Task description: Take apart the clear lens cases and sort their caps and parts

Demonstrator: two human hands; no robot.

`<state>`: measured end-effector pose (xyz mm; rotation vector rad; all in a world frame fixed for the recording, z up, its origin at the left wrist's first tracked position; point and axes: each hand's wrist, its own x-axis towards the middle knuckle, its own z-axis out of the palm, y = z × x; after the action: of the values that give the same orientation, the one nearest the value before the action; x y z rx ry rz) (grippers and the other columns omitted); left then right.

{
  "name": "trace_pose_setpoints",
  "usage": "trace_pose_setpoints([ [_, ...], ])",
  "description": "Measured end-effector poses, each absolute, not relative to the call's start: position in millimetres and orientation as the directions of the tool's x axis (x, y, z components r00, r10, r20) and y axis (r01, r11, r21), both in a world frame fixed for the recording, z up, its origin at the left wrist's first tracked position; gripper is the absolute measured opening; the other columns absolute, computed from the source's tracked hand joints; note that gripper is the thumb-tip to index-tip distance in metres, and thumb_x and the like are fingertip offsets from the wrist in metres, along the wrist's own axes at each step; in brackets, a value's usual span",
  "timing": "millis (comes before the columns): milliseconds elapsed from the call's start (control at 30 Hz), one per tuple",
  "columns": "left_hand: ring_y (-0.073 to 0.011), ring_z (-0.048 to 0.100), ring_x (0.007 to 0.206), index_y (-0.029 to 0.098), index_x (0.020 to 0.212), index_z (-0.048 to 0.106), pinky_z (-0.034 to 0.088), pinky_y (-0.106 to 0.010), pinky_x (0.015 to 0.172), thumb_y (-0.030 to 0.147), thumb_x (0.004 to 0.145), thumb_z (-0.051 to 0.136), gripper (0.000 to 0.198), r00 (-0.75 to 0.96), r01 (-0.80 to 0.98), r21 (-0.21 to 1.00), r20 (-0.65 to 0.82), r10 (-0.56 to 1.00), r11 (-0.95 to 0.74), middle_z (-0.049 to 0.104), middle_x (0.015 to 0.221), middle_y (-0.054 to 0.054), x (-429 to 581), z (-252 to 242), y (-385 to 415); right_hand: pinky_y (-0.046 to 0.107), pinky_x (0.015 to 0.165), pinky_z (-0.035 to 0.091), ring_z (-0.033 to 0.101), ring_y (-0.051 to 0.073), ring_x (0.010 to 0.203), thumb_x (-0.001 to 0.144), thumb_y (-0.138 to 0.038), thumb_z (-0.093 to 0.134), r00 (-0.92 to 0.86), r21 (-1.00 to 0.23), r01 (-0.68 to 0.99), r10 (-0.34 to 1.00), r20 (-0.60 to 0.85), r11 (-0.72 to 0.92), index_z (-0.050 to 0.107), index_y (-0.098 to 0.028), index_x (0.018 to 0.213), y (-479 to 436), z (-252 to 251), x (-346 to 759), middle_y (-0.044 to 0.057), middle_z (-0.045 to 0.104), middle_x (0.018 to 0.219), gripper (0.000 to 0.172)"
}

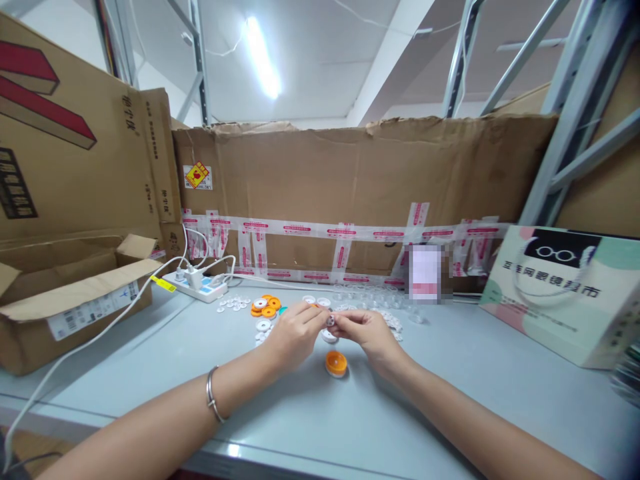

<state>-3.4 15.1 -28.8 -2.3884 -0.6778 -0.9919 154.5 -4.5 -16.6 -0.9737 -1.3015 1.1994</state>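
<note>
My left hand (296, 335) and my right hand (369, 335) meet above the middle of the table, fingertips pinched on a small white part (331, 321) with dark spots. Just below the fingers lies a white disc (329, 336), partly covered by them. Nearer to me stands an orange cup-like piece (336, 363) with a white base. Left of my left hand are orange rings (269, 311) and a white ring (263, 325). Small white parts (391, 324) are heaped behind my right hand. Fine detail of the held part is too small to tell.
Clear round pieces (370, 295) stand along the back. A power strip (203, 285) with white cables and an open carton (70, 293) are at left. A printed box (560, 300) stands at right. A cardboard wall (325, 173) closes the back.
</note>
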Motion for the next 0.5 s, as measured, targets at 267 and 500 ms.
trace_pose_setpoints([
  [267,-0.0134,0.051,0.074,0.015,0.09,0.057,0.045,-0.027,0.071,0.012,0.085,0.041,0.017,0.625,0.597,-0.239,0.736,0.258,-0.766,0.063,0.088,-0.004,-3.9,-28.1,15.4,0.03,0.066,0.047,0.056,0.014,0.059,0.052,-0.042,0.073,-0.105,-0.983,-0.129,0.984,0.144,0.13,0.07,-0.012,0.064,0.0,-21.9,156.6,0.004,0.062,0.058,0.032],
  [500,-0.0136,0.051,0.072,0.015,0.088,0.057,0.045,-0.027,0.069,0.011,0.085,0.041,0.017,0.639,0.595,-0.251,0.724,0.261,-0.763,0.063,0.087,-0.004,-3.5,-26.6,13.6,0.029,0.067,0.046,0.055,0.012,0.059,0.051,-0.039,0.073,-0.106,-0.98,-0.172,0.987,0.122,0.102,0.069,-0.012,0.061,-0.1,-23.6,155.1,0.002,0.062,0.057,0.028],
])
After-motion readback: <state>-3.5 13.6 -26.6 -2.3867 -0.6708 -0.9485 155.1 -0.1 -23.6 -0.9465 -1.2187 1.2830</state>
